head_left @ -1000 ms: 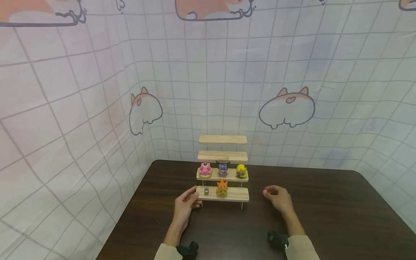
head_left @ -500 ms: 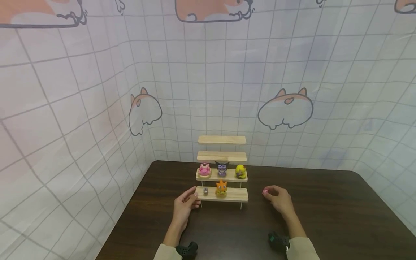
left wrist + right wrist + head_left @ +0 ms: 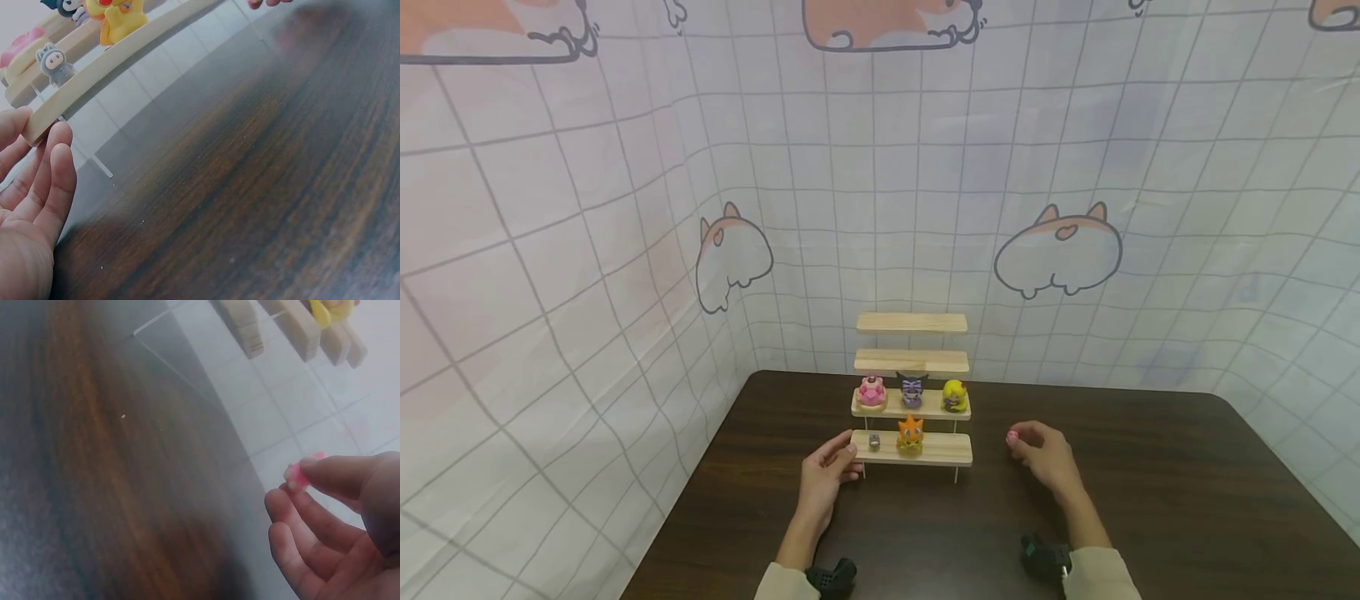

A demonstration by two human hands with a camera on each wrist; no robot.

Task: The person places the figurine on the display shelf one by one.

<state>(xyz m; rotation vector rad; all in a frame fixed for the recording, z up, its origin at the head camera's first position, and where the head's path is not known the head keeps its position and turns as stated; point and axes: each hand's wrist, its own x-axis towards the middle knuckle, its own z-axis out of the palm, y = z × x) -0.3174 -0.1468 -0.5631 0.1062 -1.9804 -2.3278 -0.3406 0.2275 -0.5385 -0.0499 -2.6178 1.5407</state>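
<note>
A tiered wooden display stand (image 3: pixel 947 451) stands on the table. My left hand (image 3: pixel 822 479) pinches the left end of its lowest shelf, thumb on top and fingers beneath, as the left wrist view shows. Close to that thumb is a small grey hooded figurine (image 3: pixel 56 64), with an orange and yellow figurine (image 3: pixel 911 436) to its right. To the right of the stand, my right hand (image 3: pixel 1049 458) pinches a tiny pink figurine (image 3: pixel 299 477) between thumb and fingertips, above the table and apart from the shelves. Its details are blurred.
On the second shelf sit a pink figurine (image 3: pixel 872 393), a purple and black figurine (image 3: pixel 912 391) and a yellow figurine (image 3: pixel 954 396). Two bare shelves rise behind them. The dark wooden table (image 3: pixel 925 533) meets a white grid-patterned curtain (image 3: pixel 895 167) at the back.
The right hand has risen very slightly, and the pink figurine has turned a little in its fingers. My left hand keeps its hold on the shelf end.
</note>
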